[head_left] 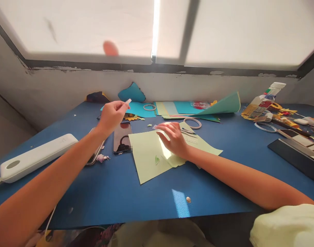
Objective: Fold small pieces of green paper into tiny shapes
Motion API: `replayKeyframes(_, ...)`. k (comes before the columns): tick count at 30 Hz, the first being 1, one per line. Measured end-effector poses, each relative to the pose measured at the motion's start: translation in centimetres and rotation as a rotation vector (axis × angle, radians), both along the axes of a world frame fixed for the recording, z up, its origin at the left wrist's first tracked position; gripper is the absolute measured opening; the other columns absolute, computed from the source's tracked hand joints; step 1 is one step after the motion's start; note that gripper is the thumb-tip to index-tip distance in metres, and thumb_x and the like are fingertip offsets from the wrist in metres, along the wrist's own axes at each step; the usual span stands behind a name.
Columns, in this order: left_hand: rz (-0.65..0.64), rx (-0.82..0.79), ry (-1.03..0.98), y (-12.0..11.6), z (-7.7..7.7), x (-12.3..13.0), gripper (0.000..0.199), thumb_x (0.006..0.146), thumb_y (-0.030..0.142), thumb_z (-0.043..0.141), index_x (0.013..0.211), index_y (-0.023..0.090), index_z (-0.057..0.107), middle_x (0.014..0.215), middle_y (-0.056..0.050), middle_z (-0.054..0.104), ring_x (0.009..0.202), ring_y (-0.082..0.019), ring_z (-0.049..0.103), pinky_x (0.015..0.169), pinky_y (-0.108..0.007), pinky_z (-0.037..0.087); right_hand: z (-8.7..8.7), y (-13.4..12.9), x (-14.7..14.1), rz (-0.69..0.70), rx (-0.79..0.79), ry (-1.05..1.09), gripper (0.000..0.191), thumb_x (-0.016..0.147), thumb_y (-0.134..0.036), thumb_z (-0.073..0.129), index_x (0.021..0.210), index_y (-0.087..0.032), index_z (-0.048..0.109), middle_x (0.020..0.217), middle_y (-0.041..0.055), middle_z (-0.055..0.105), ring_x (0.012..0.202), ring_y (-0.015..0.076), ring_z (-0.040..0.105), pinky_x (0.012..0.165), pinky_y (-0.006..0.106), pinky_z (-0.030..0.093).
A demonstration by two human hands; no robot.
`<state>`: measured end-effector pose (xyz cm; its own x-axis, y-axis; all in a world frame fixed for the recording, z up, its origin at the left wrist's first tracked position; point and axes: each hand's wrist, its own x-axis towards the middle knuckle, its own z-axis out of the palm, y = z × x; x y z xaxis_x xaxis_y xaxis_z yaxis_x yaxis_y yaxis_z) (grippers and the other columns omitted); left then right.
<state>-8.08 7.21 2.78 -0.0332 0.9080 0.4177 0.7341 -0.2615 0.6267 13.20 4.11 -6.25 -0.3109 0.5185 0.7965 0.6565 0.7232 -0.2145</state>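
Note:
My left hand [112, 116] is raised above the back of the table, thumb and fingers pinched on a small white piece [128, 101] whose exact kind I cannot make out. My right hand [174, 139] hovers low over a sheet of pale green paper [146, 161], its fingers loosely bent and the thumb apart from them. By its fingertips is a tiny clear piece [154, 127]; whether they touch it is unclear. Tweezers [189, 132] lie on the paper behind this hand, and a small green scrap [157, 159] rests in front.
A dark phone [122, 137] lies left of the paper, near a long white device [39, 157]. Tape rolls [193, 123] and coloured sheets [216, 106] lie at the back. On the right stand a tilted bottle [261, 103] and a dark box [295, 157]. A small shell-like bit [188, 199] sits in front.

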Motion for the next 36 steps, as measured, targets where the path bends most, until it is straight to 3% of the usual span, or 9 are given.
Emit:
replayKeyframes(3, -0.010, -0.144, 0.046, 4.8, 0.0, 0.1, 0.027, 0.088, 0.036, 0.049, 0.085, 0.013, 0.062, 0.082, -0.002, 0.062, 0.076, -0.017, 0.059, 0.067, -0.028, 0.047, -0.9, 1.4, 0.1, -0.111, -0.097, 0.022, 0.034, 0.087, -0.026, 0.046, 0.119, -0.014, 0.048, 0.102, 0.0124, 0.063, 0.096, 0.0240, 0.057, 0.079, 0.038, 0.037)
replayKeyframes(5, -0.069, -0.270, 0.077, 7.1, -0.6, 1.1, 0.026, 0.089, 0.034, 0.051, 0.103, 0.013, 0.058, 0.103, -0.005, 0.059, 0.088, -0.019, 0.059, 0.076, -0.036, 0.050, -1.2, 1.7, 0.0, -0.143, -0.147, 0.004, 0.036, 0.086, -0.025, 0.045, 0.120, -0.012, 0.046, 0.102, 0.0127, 0.063, 0.096, 0.0242, 0.056, 0.078, 0.037, 0.037)
replayKeyframes(7, -0.135, -0.371, 0.111, 8.3, -1.2, 2.3, 0.027, 0.089, 0.032, 0.051, 0.109, 0.015, 0.055, 0.111, -0.007, 0.057, 0.093, -0.019, 0.058, 0.079, -0.038, 0.050, -1.2, 1.7, -0.2, -0.145, -0.181, -0.036, 0.033, 0.086, -0.023, 0.043, 0.118, -0.013, 0.048, 0.104, 0.0116, 0.063, 0.099, 0.0238, 0.054, 0.079, 0.036, 0.035)
replayKeyframes(12, -0.254, -0.497, 0.261, 8.3, -1.0, 3.8, 0.028, 0.089, 0.032, 0.051, 0.110, 0.014, 0.055, 0.110, -0.007, 0.057, 0.093, -0.020, 0.058, 0.079, -0.038, 0.051, -0.6, 1.0, -0.5, -0.130, -0.245, -0.126, 0.032, 0.087, -0.023, 0.041, 0.116, -0.014, 0.051, 0.109, 0.0110, 0.061, 0.103, 0.0239, 0.050, 0.083, 0.037, 0.031)
replayKeyframes(18, -0.109, -0.447, 0.518, 9.4, 0.1, 2.1, 0.026, 0.088, 0.033, 0.052, 0.108, 0.017, 0.057, 0.113, -0.006, 0.056, 0.098, -0.022, 0.056, 0.082, -0.038, 0.049, -0.4, 1.1, -0.7, -0.137, -0.305, -0.167, 0.033, 0.087, -0.021, 0.040, 0.116, -0.012, 0.051, 0.111, 0.0126, 0.060, 0.103, 0.0242, 0.049, 0.082, 0.037, 0.031)
replayKeyframes(21, -0.105, -0.468, 0.590, 9.8, -0.8, 1.4, 0.027, 0.088, 0.032, 0.052, 0.110, 0.017, 0.056, 0.114, -0.006, 0.055, 0.098, -0.022, 0.057, 0.081, -0.038, 0.050, -0.4, 1.1, -0.7, -0.138, -0.316, -0.191, 0.034, 0.086, -0.021, 0.040, 0.117, -0.012, 0.051, 0.112, 0.0133, 0.059, 0.105, 0.0249, 0.048, 0.082, 0.038, 0.031)
replayKeyframes(29, -0.267, -0.425, 0.594, 9.6, -4.0, 1.4, 0.028, 0.089, 0.031, 0.051, 0.112, 0.016, 0.054, 0.115, -0.008, 0.055, 0.098, -0.021, 0.056, 0.082, -0.039, 0.049, -0.4, 1.1, -0.7, -0.156, -0.360, -0.239, 0.039, 0.084, -0.017, 0.038, 0.122, -0.013, 0.046, 0.120, 0.0127, 0.054, 0.111, 0.0260, 0.044, 0.086, 0.041, 0.033)
replayKeyframes(36, -0.268, -0.416, 0.622, 8.6, -3.6, 0.4, 0.027, 0.089, 0.030, 0.051, 0.112, 0.017, 0.054, 0.117, -0.008, 0.054, 0.098, -0.021, 0.056, 0.082, -0.039, 0.049, 0.5, 1.1, -1.1, -0.213, -0.423, -0.293, 0.043, 0.082, -0.023, 0.043, 0.123, -0.013, 0.044, 0.110, 0.0153, 0.057, 0.095, 0.0295, 0.051, 0.077, 0.044, 0.040)
